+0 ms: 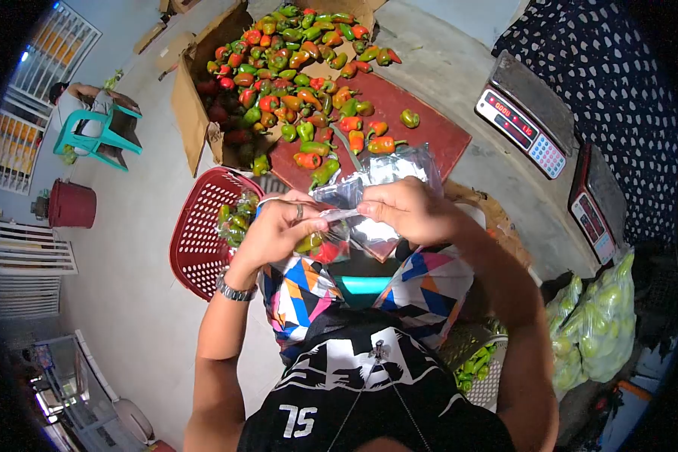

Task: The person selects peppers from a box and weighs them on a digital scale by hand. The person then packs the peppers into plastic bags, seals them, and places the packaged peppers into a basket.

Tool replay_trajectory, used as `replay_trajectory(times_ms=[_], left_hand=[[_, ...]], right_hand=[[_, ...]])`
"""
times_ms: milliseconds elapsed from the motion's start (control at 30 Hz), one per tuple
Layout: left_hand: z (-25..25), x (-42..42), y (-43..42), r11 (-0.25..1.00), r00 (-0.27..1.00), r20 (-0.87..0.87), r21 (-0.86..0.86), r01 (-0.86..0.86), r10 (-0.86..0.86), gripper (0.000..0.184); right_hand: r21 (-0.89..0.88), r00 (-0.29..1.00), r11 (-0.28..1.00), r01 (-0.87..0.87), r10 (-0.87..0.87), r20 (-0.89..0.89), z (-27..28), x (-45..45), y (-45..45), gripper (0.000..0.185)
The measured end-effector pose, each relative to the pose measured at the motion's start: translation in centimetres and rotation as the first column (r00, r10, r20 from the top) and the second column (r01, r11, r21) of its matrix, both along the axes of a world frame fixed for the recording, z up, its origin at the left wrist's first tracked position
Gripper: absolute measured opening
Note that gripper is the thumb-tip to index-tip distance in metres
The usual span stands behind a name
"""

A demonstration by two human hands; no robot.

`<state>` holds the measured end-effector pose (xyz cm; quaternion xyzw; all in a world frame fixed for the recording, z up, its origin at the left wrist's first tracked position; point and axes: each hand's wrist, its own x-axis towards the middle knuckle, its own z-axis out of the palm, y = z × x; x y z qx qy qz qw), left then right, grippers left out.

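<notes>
I have my left hand [285, 228] and right hand [405, 211] closed, pinching the gathered clear plastic of a bag [330, 250] between thumbs and fingers. The bag hangs over the lap, red and green peppers [325, 251] inside. Beside the left hand, a red basket [196, 256] holds more bagged ones. Ahead, loose peppers spill from a box [187, 113] onto a red board [422, 113]; two scales stand right.

Upside-down white "SL" on a black shirt [354, 399], blurred red digits on 2 scales [521, 129]
</notes>
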<state>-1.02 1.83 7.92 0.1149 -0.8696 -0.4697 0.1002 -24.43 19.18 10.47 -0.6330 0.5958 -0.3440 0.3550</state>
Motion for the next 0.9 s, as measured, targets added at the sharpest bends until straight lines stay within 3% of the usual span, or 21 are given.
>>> replay_trajectory(times_ms=[67,133,167,233,333,367,400,433,467,533,567,633,667,700,733,767,867,900], left_hand=[[0.9,0.2,-0.1,0.978,0.999,-0.049,-0.209,-0.027,0.017,0.015],[1.1,-0.3,-1.4,0.874,0.995,-0.098,-0.484,-0.043,-0.005,0.014],[1.3,-1.1,-1.9,0.798,0.995,-0.096,-0.601,-0.049,-0.011,0.016],[1.9,-2.7,-2.8,0.631,0.992,-0.126,-0.771,-0.084,-0.022,0.028],[2.0,-6.9,-2.4,0.525,0.972,-0.233,-0.825,-0.209,0.022,0.036],[2.7,-8.7,-1.3,0.710,0.972,-0.204,-0.667,-0.227,0.119,0.032],[3.4,-10.5,-0.7,0.821,0.936,-0.348,-0.520,-0.237,0.050,0.021],[5.3,-11.3,1.1,0.964,0.966,-0.228,-0.207,-0.168,0.120,0.017],[6.7,-11.6,2.6,0.982,0.986,-0.088,0.142,-0.126,0.140,0.013],[5.9,-11.4,3.1,0.877,0.991,-0.086,0.462,0.131,-0.102,0.015],[6.2,-10.8,3.0,0.754,0.979,-0.070,0.628,0.193,-0.192,0.016],[4.7,-9.6,0.8,0.706,0.979,0.066,0.703,0.091,-0.191,0.013],[3.6,-8.9,-0.6,0.680,0.975,0.160,0.733,-0.012,-0.157,0.012],[2.3,-8.2,-2.1,0.573,0.985,0.155,0.814,-0.089,-0.069,0.012],[1.7,-7.7,-2.9,0.605,0.984,0.178,0.784,-0.140,-0.004,0.010],[0.6,-6.9,-3.3,0.674,0.978,0.207,0.717,-0.177,0.037,0.010],[0.3,-5.7,-2.9,0.867,0.964,0.205,0.434,-0.246,0.170,0.012],[0.7,-5.2,-2.4,0.908,0.958,0.186,0.322,-0.270,0.219,0.014]], right_hand=[[0.110,0.936,0.992,0.055,-0.090,0.339,-1.6,0.3,0.3,0.033],[0.305,0.679,0.951,0.054,-0.259,0.687,-2.5,0.5,0.5,0.035],[0.368,0.533,0.913,0.175,-0.402,0.745,-3.0,2.2,0.6,0.036],[0.307,0.316,0.936,0.174,-0.348,0.882,-4.3,6.2,1.1,0.035],[0.195,-0.066,0.966,0.167,-0.187,0.980,-4.3,10.5,0.2,0.033],[0.105,-0.215,0.985,0.141,-0.073,0.974,-5.7,11.1,-0.4,0.032],[0.041,-0.373,0.993,0.113,0.004,0.928,-5.8,11.8,-0.9,0.033],[-0.045,-0.430,0.994,0.103,0.085,0.899,-6.4,12.0,-1.4,0.034],[-0.130,-0.486,0.986,0.100,0.162,0.859,-7.5,11.9,-1.7,0.036],[-0.294,-0.356,0.956,-0.001,0.275,0.893,-9.4,10.0,-1.7,0.040],[-0.329,-0.275,0.942,-0.071,0.298,0.914,-10.9,8.7,-1.6,0.040],[0.069,-0.301,0.997,0.040,-0.054,0.952,-10.7,7.4,-1.2,0.032],[0.246,-0.177,0.958,0.145,-0.220,0.959,-9.5,6.5,0.1,0.030],[0.412,-0.066,0.878,0.243,-0.409,0.910,-8.3,5.6,1.4,0.027],[0.281,0.126,0.941,0.187,-0.307,0.943,-8.1,3.8,1.5,0.025],[0.272,0.208,0.956,0.113,-0.291,0.934,-9.3,2.6,1.2,0.023],[0.258,0.423,0.933,0.251,-0.345,0.838,-7.5,4.0,0.1,0.026],[0.253,0.397,0.929,0.272,-0.347,0.850,-6.9,4.8,-0.2,0.029]])
